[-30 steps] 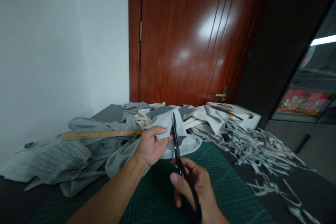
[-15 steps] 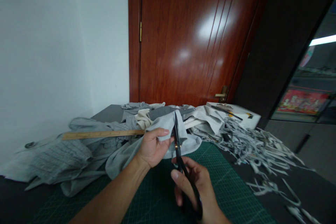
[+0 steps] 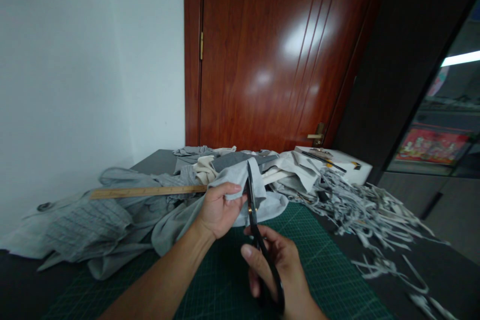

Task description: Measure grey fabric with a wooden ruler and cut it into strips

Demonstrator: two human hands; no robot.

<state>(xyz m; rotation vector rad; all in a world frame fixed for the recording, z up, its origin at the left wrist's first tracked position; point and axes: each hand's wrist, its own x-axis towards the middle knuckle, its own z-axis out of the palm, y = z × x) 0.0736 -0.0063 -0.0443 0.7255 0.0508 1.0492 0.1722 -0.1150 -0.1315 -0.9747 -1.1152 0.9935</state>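
My left hand [image 3: 221, 210] pinches a piece of light grey fabric [image 3: 234, 176] between thumb and fingers, lifting it above the green cutting mat [image 3: 318, 255]. In my right hand [image 3: 279, 260] are black-handled scissors [image 3: 250, 195], their blades pointing away from me. The upper blade lies across the face of the fabric, just right of my left fingertips. Behind the cloth the lower blade is mostly hidden. More of the grey fabric drapes down onto the mat beneath and left of my left hand.
A wooden ruler [image 3: 150, 191] lies across a heap of grey garments [image 3: 90, 225] at the left. Cream and grey cloth pieces [image 3: 296, 170] are piled at the back. To the right are a tangle of cut strips [image 3: 360, 210] and a white box [image 3: 356, 165]. A brown door [image 3: 262, 60] stands behind.
The scissors and my right hand have shifted slightly left. My left hand keeps its hold on the fabric in nearly the same spot.
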